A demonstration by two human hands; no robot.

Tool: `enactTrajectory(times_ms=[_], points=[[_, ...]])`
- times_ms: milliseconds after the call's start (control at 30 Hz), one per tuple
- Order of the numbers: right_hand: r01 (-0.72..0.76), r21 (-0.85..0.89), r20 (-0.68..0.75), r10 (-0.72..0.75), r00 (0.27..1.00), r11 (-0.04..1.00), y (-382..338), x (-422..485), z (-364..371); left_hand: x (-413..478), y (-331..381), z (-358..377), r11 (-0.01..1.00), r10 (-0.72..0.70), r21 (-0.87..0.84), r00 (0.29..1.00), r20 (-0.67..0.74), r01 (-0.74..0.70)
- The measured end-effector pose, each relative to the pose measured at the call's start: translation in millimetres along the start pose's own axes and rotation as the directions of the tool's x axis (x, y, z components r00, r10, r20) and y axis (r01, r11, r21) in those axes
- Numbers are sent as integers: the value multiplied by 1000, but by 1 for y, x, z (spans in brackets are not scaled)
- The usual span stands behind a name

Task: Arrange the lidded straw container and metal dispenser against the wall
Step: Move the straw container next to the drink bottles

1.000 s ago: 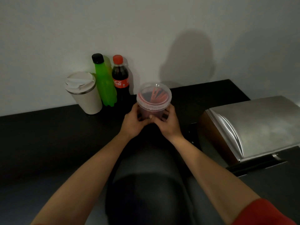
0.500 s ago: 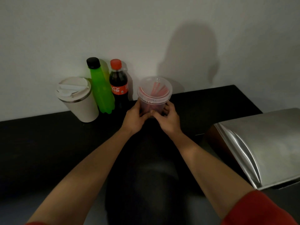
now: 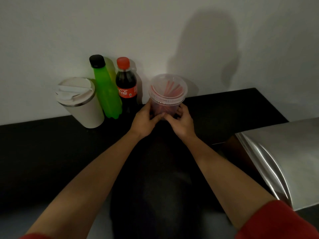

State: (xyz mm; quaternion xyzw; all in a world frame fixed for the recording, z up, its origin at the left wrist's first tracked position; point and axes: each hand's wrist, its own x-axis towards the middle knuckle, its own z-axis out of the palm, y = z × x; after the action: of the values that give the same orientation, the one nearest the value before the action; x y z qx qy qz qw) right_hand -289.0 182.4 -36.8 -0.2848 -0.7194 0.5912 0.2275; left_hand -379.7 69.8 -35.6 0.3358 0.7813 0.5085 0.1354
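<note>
At the worktop's (image 3: 51, 152) back edge, straws go beside the cola bottle (image 3: 126, 85).
My left hand (image 3: 144, 120) and right hand (image 3: 181, 122) clasp the lidded straw container (image 3: 167, 94), steadying it upright.

The lower wall of the straw container (image 3: 167, 100) is covered by the left hand (image 3: 144, 120) and the right hand (image 3: 182, 124), so whether its base touches the worktop (image 3: 51, 152) cannot be told. The metal dispenser (image 3: 284, 157), at the worktop's right end, runs out past the right edge of the picture. The foot of the cola bottle (image 3: 126, 85) is lost in the dark.
</note>
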Motion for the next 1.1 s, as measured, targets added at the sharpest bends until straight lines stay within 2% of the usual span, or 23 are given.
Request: enactTrajectory(times_ms=[500, 800, 1100], points=[[6, -4, -2, -6, 1000, 1000, 2, -2, 1, 0, -1, 5, 997, -22, -69, 999, -24, 21], [93, -63, 2, -93, 996, 994, 0, -16, 3, -10, 3, 2, 1000, 5, -30, 999, -41, -6], [23, -137, -68, -33, 997, 990, -15, -60, 0, -57, 25, -5, 996, 39, 83, 977, -209, -22]])
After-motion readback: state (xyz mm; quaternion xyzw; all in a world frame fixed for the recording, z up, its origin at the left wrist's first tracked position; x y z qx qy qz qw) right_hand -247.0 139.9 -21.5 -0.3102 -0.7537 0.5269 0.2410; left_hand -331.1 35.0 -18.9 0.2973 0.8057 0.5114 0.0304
